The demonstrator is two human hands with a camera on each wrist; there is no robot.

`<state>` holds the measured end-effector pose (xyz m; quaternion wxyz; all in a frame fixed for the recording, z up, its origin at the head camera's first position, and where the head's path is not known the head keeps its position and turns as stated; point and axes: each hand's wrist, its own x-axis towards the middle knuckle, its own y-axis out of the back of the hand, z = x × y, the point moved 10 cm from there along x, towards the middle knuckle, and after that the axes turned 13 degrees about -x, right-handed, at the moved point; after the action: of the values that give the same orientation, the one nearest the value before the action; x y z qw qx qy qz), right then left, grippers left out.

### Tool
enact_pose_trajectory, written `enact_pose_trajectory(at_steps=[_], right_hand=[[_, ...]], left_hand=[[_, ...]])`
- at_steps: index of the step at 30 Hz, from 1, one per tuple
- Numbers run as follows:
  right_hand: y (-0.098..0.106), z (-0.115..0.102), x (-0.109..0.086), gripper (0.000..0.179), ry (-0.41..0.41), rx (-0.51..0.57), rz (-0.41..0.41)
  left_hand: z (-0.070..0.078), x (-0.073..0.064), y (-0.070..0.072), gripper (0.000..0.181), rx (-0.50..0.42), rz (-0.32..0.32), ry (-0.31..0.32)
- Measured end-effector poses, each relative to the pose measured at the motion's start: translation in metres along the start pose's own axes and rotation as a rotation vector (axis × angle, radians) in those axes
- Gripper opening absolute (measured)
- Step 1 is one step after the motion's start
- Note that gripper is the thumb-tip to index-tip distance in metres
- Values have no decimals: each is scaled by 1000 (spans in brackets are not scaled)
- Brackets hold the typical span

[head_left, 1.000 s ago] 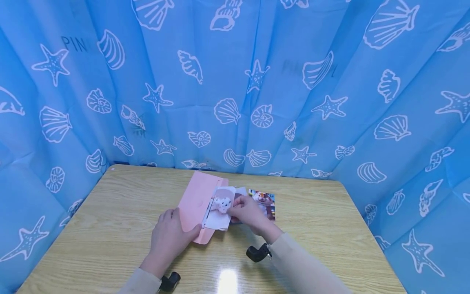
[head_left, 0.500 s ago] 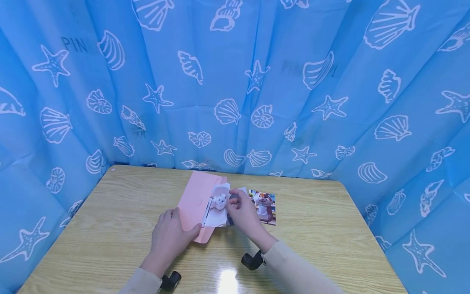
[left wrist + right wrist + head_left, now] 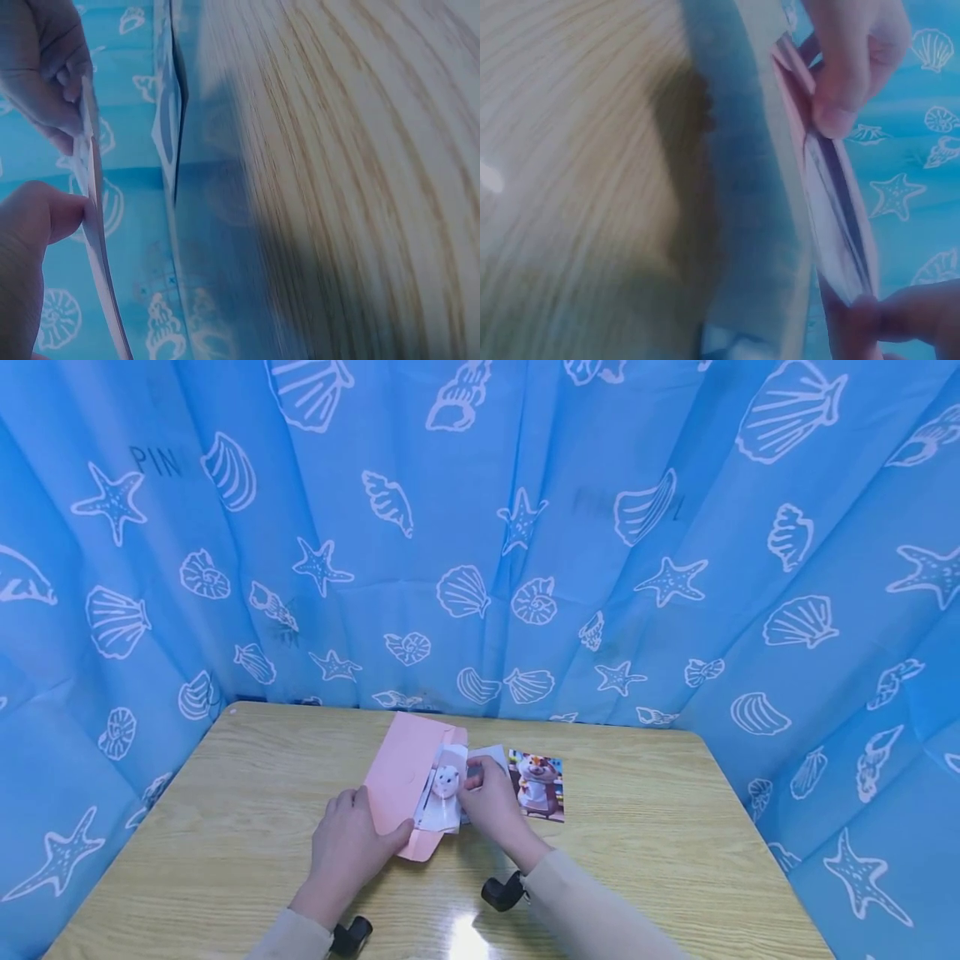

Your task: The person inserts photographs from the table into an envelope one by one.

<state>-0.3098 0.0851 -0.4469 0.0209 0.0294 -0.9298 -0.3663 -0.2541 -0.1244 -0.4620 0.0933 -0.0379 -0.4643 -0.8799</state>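
Observation:
A pink envelope (image 3: 408, 768) is held by my left hand (image 3: 348, 843), its thumb on the front near the lower corner of the opening. A photo (image 3: 442, 802) of a white spotted plush-like animal sticks partly out of the envelope's right side; its left part is hidden inside. My right hand (image 3: 491, 802) pinches the photo's right edge. In the right wrist view, the left hand (image 3: 855, 67) grips the envelope (image 3: 793, 97) at the top, and the right hand (image 3: 919, 322) pinches at the bottom. The left wrist view shows the left thumb (image 3: 37, 217) pressing the envelope, seen edge-on.
Behind the right hand lies another photo (image 3: 493, 755), mostly covered. To its right, a colourful photo (image 3: 538, 785) of a brown animal figure lies on the wooden table (image 3: 637, 852). A blue curtain (image 3: 480, 543) with shells and starfish surrounds the table.
My right hand has shifted left, and less of the spotted-animal photo sticks out of the envelope. The colourful photo is now more uncovered. My left hand keeps its place on the envelope.

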Motion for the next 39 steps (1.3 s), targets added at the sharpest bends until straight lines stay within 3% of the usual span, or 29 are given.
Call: enact_pose_trajectory(at_steps=[8,15,29,36,39], right_hand=[[-9,11,1,37,-70,106,1],[-23,10,2,34,-77,248,-28],[-36,5,3,32,-77,259,-59],[-33,-2,2,30,-32,182,-58],[-35,-2,0,32,-38,199,-85]], left_hand=[[4,-1,0,98,5,0,3],[5,0,-1,98,-14,-9,7],[4,-1,-3,98,-30,7,-9],[5,-1,-3,99,-39,1,-15],[4,-1,-4,100,-42,-5,-11]])
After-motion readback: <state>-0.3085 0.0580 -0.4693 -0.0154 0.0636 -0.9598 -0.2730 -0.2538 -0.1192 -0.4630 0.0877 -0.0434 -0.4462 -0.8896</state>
